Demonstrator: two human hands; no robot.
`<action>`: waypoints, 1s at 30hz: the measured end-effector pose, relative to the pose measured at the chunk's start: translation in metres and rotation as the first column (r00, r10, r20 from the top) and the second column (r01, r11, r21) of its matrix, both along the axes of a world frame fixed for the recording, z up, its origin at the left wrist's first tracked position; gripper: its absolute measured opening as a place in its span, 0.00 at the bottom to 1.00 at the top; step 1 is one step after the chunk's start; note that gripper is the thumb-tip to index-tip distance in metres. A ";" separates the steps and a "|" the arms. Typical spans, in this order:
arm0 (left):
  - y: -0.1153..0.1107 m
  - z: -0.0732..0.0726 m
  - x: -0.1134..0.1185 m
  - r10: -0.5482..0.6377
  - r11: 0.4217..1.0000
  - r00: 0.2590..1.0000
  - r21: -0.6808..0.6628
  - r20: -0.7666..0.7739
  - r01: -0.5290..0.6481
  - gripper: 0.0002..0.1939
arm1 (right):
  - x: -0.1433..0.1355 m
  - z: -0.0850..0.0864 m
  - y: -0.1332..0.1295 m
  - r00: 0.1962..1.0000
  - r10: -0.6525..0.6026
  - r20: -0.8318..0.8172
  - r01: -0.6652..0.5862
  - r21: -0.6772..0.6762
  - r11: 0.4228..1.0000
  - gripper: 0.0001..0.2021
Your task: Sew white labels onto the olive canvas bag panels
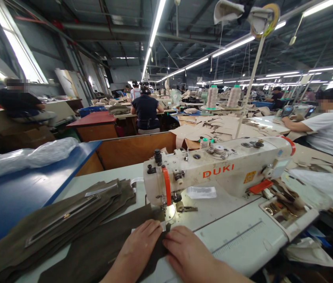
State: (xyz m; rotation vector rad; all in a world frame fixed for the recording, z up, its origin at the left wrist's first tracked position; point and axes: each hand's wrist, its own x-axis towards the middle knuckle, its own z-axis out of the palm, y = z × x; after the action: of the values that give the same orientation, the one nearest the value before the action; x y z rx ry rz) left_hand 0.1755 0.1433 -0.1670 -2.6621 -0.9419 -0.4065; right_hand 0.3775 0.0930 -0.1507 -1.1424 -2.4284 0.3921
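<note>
Both bare forearms (227,273) reach up from the bottom edge, hands nearly meeting around lower center. Left hand (143,239) is palm-down, fingers (154,225) angled up-right; right hand (187,249) sits beside it, fingers kinda bent, pointing up-left.

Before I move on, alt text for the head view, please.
Left hand lies on dark fabric, right hand at its edge, by a white DUKI sewing machine. A stack of dark pieces lies left; other people beyond.

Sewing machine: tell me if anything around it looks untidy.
Yes: crumpled scraps bunch at the far side of the tray, looking messy while the cloth stack lies flat.
</note>
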 end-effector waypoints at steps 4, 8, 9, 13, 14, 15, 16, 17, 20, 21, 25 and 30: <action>-0.005 0.001 0.002 0.033 0.999 0.999 -0.009 -0.021 -0.033 0.24 | 0.000 0.009 0.018 0.994 -0.084 0.073 0.079 0.070 0.994 0.04; -0.012 0.003 0.000 0.048 0.999 0.998 -0.018 -0.043 -0.048 0.25 | -0.001 0.008 0.031 0.981 -0.065 0.182 0.033 0.174 0.984 0.03; -0.014 0.003 -0.002 0.046 0.999 0.998 -0.025 -0.045 -0.047 0.25 | -0.001 0.008 0.033 0.978 -0.059 0.198 0.021 0.193 0.981 0.03; -0.018 0.005 -0.004 0.076 0.995 0.997 -0.067 -0.029 -0.078 0.26 | -0.001 0.009 0.036 0.972 -0.048 0.230 -0.003 0.217 0.976 0.03; -0.018 0.004 -0.003 0.094 0.992 0.995 -0.079 -0.031 -0.096 0.25 | -0.001 0.010 0.037 0.972 -0.047 0.232 -0.004 0.218 0.976 0.03; -0.018 0.004 -0.002 0.110 0.990 0.993 -0.089 -0.038 -0.113 0.25 | -0.001 0.010 0.039 0.971 -0.049 0.233 -0.004 0.219 0.976 0.03; -0.017 0.004 -0.001 0.129 0.986 0.990 -0.097 -0.049 -0.133 0.24 | -0.002 0.009 0.041 0.971 -0.052 0.235 -0.001 0.221 0.975 0.03; -0.015 0.004 0.001 0.150 0.983 0.987 -0.100 -0.057 -0.155 0.24 | -0.002 0.009 0.043 0.970 -0.057 0.236 0.004 0.221 0.975 0.03; -0.009 0.005 0.005 0.208 0.972 0.977 -0.099 -0.044 -0.211 0.22 | -0.004 0.005 0.049 0.970 -0.080 0.229 0.028 0.224 0.974 0.04; -0.007 0.006 0.006 0.222 0.969 0.975 -0.104 -0.027 -0.223 0.21 | -0.005 0.004 0.051 0.972 -0.087 0.220 0.036 0.227 0.973 0.04; -0.003 0.007 0.009 0.234 0.966 0.972 -0.119 0.030 -0.229 0.20 | -0.006 0.001 0.053 0.979 -0.100 0.178 0.057 0.232 0.971 0.04; -0.009 0.005 0.011 0.181 0.981 0.983 -0.074 0.035 -0.178 0.19 | -0.004 -0.001 0.050 0.986 -0.101 0.132 0.067 0.240 0.969 0.04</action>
State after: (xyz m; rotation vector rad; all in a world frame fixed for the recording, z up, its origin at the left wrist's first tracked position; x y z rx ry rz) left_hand 0.1864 0.1340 -0.1619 -2.6105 -1.2198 -0.3955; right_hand 0.3740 0.1434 -0.1518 -1.1983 -2.4566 -0.0055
